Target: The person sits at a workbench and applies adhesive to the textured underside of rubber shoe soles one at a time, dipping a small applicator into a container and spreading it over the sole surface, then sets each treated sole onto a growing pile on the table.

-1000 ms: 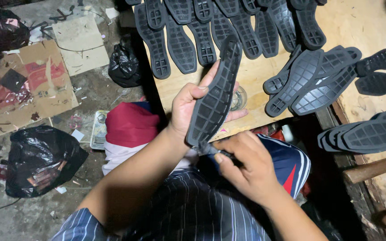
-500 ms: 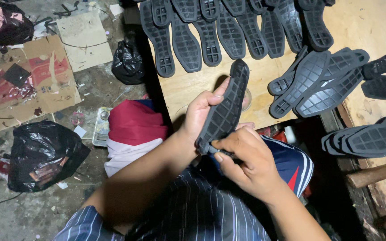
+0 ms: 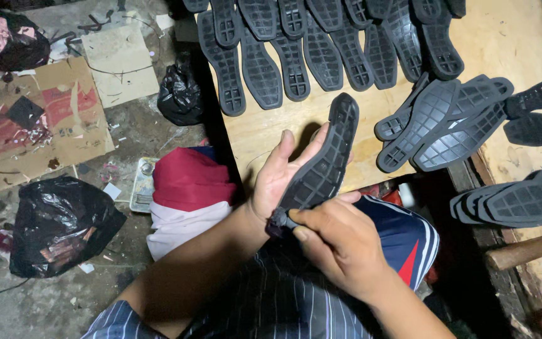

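The left hand supports a black rubber shoe sole from beneath, palm up, fingers extended and pressed close together along its underside; the sole is held tilted above the near edge of the wooden board, tread facing up, toe end pointing away; the right hand is curled at the heel end, thumb and forefinger pinching a small dark object there, which cannot be identified; a row of matching soles lies across the far part of the board; an overlapping cluster of soles lies to the right; a black plastic bag sits on the floor at left.
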A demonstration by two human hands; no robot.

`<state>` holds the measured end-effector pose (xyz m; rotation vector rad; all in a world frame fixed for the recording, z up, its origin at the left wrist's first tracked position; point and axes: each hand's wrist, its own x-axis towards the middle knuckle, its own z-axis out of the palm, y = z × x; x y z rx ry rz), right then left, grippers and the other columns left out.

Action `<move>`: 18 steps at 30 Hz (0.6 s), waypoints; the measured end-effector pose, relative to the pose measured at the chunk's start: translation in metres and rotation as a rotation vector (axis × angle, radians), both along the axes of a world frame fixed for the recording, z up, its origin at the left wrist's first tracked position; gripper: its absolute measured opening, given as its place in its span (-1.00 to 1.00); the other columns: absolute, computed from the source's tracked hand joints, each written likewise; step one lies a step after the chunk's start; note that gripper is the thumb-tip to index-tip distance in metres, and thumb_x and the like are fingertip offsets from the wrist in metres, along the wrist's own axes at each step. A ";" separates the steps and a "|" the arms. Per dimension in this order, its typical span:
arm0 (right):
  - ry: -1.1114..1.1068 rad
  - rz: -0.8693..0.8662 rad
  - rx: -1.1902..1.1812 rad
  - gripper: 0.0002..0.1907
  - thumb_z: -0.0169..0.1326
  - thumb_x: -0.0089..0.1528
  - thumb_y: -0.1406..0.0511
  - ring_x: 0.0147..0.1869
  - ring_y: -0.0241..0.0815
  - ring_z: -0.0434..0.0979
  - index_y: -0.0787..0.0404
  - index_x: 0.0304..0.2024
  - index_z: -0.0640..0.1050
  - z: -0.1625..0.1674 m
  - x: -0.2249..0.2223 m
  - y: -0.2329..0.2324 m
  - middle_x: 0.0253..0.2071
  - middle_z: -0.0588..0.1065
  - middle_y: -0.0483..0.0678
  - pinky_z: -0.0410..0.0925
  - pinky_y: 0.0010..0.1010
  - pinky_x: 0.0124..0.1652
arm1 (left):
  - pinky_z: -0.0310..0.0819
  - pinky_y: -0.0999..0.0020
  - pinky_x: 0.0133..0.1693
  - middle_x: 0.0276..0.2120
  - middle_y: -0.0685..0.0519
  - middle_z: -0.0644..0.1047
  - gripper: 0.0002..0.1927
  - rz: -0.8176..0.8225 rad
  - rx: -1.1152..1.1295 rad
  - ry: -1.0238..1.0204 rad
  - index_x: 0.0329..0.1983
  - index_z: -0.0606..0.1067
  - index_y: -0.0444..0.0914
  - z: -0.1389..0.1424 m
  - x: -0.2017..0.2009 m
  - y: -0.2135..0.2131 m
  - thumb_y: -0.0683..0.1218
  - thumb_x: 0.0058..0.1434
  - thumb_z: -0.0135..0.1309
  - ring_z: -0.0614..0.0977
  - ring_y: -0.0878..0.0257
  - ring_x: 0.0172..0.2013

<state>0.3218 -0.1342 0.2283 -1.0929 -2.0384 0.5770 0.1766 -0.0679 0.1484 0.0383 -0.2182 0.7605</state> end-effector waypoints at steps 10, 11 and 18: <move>0.022 -0.057 0.073 -0.82 0.19 0.26 0.33 -0.34 -0.11 0.50 0.31 -0.13 0.58 0.003 -0.006 0.004 -0.36 0.50 -0.01 0.35 -0.35 -0.31 | 0.13 0.21 0.44 0.49 -0.06 0.20 -0.04 0.029 0.058 0.110 0.73 -0.20 -0.12 0.018 -0.010 -0.015 0.46 0.46 -0.32 0.31 0.17 0.43; -0.010 -0.141 0.064 -0.83 0.20 0.24 0.34 -0.35 -0.10 0.49 0.30 -0.14 0.60 0.004 -0.006 0.002 -0.39 0.48 0.00 0.34 -0.34 -0.32 | 0.12 0.23 0.45 0.50 -0.07 0.18 -0.02 0.039 0.061 0.147 0.73 -0.21 -0.14 0.019 -0.011 -0.015 0.46 0.45 -0.34 0.29 0.19 0.45; -0.025 -0.298 0.084 -0.85 0.19 0.26 0.38 -0.30 -0.09 0.51 0.30 -0.13 0.59 -0.001 0.002 0.010 -0.35 0.49 0.00 0.35 -0.33 -0.26 | 0.10 0.04 0.44 0.49 -0.02 0.17 -0.04 -0.003 0.145 0.164 0.71 -0.26 -0.04 0.017 -0.018 -0.023 0.48 0.43 -0.37 0.26 0.12 0.42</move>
